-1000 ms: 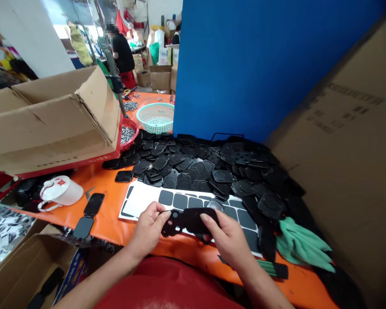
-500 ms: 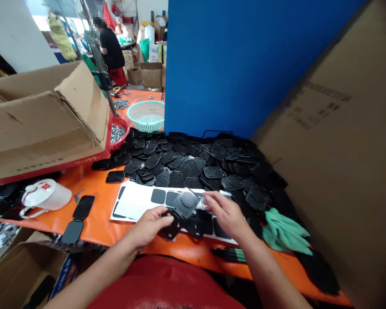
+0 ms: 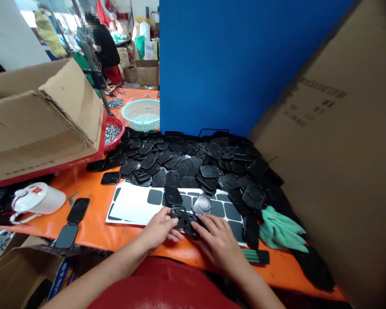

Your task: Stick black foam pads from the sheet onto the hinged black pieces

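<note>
My left hand (image 3: 162, 229) pinches a flat black plastic piece with holes (image 3: 179, 217) between thumb and fingers. The fingertips of my right hand (image 3: 220, 240) grip the right end of the black pieces, its thumb mostly hidden. A dark square plate (image 3: 173, 196) stands out just above the held part; whether they are joined I cannot tell. Just beyond my right fingers is a shiny ribbed disc (image 3: 202, 205). Beneath lies a white sheet (image 3: 137, 206) bearing dark rounded-square stickers (image 3: 233, 211).
Black plastic pieces (image 3: 180, 161) are heaped behind the sheet. A green cloth (image 3: 281, 229) and green-and-black tool (image 3: 255, 256) lie right. Left are a hinged black piece (image 3: 72, 221), white lidded mug (image 3: 40, 199), cardboard box (image 3: 45, 124) and red basket (image 3: 114, 133). A person (image 3: 104, 45) sits behind.
The ribbed disc, blurred between my hands before, now shows beyond my right fingers. My right hand has come down and left onto the black pieces. The camera view has shifted slightly.
</note>
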{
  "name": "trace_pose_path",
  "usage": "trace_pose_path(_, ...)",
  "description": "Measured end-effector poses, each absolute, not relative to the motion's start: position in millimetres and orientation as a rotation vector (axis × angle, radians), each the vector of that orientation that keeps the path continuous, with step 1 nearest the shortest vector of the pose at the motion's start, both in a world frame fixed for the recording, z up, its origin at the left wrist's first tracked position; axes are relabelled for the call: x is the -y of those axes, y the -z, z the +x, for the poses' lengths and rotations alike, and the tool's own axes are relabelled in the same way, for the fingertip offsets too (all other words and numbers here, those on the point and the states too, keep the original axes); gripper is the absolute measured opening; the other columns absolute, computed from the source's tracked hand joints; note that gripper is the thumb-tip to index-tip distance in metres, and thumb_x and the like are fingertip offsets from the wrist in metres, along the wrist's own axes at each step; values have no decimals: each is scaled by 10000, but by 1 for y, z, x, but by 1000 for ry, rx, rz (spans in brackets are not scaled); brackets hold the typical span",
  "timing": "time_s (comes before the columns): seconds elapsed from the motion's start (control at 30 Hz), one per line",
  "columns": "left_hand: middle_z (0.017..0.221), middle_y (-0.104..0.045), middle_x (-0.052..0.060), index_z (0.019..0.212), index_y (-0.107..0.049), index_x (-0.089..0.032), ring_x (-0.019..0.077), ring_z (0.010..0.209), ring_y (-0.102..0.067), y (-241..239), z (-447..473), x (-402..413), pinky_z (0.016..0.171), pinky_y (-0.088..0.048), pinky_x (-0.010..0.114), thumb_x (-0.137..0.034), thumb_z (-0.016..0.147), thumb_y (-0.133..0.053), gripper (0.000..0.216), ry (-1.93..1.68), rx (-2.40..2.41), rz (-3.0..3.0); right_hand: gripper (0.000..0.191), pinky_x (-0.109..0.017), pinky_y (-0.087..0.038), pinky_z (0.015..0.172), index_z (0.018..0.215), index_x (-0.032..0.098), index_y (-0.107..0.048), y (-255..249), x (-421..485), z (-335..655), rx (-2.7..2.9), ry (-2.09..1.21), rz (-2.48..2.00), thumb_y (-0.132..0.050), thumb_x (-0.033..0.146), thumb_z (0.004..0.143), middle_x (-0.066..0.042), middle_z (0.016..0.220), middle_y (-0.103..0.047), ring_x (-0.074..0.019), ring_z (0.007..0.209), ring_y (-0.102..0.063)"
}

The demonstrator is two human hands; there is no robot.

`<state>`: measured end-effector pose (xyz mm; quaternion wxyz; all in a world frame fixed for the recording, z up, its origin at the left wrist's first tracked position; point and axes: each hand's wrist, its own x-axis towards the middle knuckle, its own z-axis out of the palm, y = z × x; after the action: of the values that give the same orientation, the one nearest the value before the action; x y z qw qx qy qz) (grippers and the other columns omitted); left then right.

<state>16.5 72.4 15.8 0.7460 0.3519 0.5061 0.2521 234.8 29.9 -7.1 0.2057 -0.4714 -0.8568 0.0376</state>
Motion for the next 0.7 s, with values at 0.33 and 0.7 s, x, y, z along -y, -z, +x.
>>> trace_pose_path(0.33,669,-579,-46,1047,-457,-181,103,456,-579,-11,20,-70,466,-410,209,-366,814,-557,313,-489,-1166,1066,452,-510,-431,951,1295,201,-564,16,-25,241,2348,-8,-1322,-614,311,859,-167,1315,-527,-333,1203,-474)
trace_pose_path(0.7,1033,-587,95,960,-596,-181,265,1012,-488,-26,17,-68,891,-444,422,-332,873,-580,175,-326,-1173,2428,381,-498,-417,905,1255,198,-574,9,-73,211,2039,-220,-1684,-532,367,916,-151,1185,-613,-334,1102,-526)
